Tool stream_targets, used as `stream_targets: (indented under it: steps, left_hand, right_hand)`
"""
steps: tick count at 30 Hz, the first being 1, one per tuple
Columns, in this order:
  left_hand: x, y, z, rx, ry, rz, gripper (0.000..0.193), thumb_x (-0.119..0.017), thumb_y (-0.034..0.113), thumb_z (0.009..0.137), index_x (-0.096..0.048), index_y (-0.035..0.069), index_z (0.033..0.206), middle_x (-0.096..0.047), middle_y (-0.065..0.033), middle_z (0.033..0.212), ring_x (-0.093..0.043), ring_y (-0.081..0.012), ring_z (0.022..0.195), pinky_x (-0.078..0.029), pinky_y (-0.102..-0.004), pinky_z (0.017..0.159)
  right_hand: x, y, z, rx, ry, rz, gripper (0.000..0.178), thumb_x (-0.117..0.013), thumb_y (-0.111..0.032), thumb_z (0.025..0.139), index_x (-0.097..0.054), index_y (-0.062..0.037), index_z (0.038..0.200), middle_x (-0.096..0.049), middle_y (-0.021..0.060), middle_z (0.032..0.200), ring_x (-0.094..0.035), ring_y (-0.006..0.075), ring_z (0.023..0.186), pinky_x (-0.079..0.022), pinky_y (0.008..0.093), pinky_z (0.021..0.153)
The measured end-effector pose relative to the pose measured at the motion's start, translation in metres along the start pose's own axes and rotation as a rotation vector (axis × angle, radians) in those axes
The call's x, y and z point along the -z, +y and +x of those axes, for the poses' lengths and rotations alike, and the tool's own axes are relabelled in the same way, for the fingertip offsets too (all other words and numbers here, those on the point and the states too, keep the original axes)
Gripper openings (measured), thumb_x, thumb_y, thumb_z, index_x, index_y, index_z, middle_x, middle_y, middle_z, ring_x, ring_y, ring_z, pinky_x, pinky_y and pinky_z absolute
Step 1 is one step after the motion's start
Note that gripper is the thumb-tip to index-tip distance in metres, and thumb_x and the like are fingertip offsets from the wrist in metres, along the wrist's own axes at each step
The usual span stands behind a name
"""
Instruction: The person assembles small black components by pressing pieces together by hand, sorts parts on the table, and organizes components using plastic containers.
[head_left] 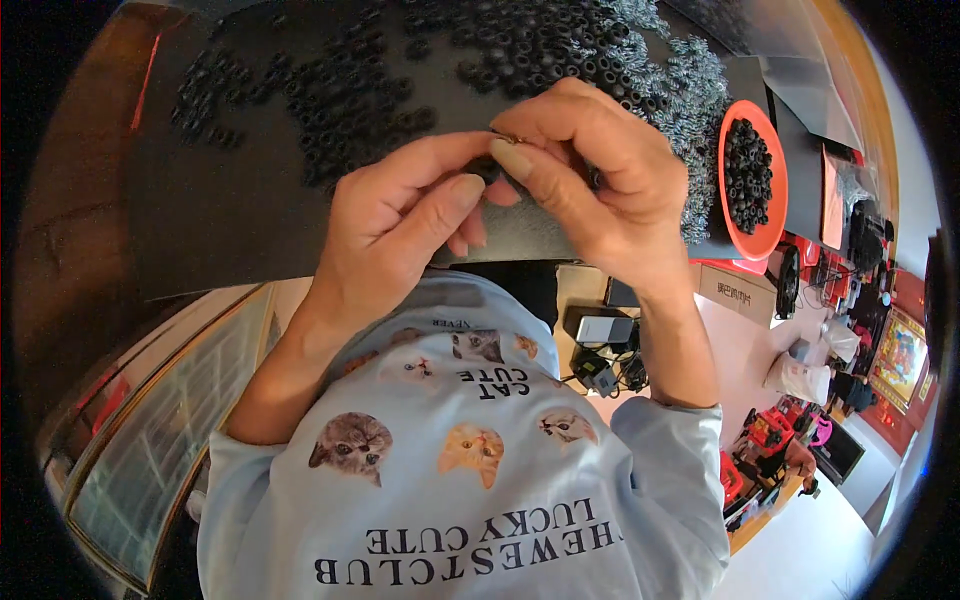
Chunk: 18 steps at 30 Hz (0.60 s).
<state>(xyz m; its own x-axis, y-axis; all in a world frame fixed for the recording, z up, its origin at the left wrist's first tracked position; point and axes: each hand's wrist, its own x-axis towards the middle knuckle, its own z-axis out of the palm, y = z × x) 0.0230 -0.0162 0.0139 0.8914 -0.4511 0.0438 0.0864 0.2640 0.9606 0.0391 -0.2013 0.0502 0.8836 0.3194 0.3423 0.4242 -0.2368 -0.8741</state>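
Note:
My left hand (pixel 395 210) and my right hand (pixel 610 185) meet over the near part of a dark tabletop (pixel 230 220). Between the left thumb and fingers sits a small black ring-shaped part (pixel 485 168), partly covered by the fingertips. The right thumb and forefinger are pinched together against the left fingertips; a tiny metallic glint shows there, too small to name. Beyond the hands spread many loose black ring-shaped parts (pixel 350 110). A heap of small silvery, spring-like metal pieces (pixel 695 95) lies behind and right of my right hand.
An orange bowl (pixel 731 215) full of black ring-shaped parts stands at the table's right edge. Below that side are a cardboard box (pixel 738 290) and a stand holding a white device (pixel 604 330) and dark cables. A glass-panelled frame (pixel 165 430) is at lower left.

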Motion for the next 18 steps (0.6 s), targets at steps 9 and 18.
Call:
stream_targets:
  steps: [9,18]
  left_hand:
    - [-0.002,-0.003,-0.006,0.035,0.018,-0.135,0.035,-0.051,0.009,0.095,-0.044,-0.001,0.128,-0.061,-0.0059,0.092,-0.052,-0.0067,0.07,-0.045,-0.0193,0.062]
    - [0.006,-0.001,-0.002,-0.141,-0.028,0.137,0.051,-0.05,0.004,0.091,-0.028,0.001,0.138,-0.059,-0.0057,0.086,-0.051,-0.0069,0.07,-0.04,-0.0176,0.065]
  right_hand:
    - [-0.016,0.008,-0.007,0.308,0.054,-0.251,0.017,-0.062,0.011,0.077,-0.063,0.0074,0.093,-0.058,0.0098,0.069,-0.056,0.0165,0.057,-0.043,0.0253,0.051]
    - [-0.013,0.005,-0.013,0.251,0.026,-0.286,0.02,-0.064,0.002,0.071,-0.062,0.0036,0.091,-0.057,0.0125,0.074,-0.059,0.0282,0.064,-0.048,0.0351,0.054]
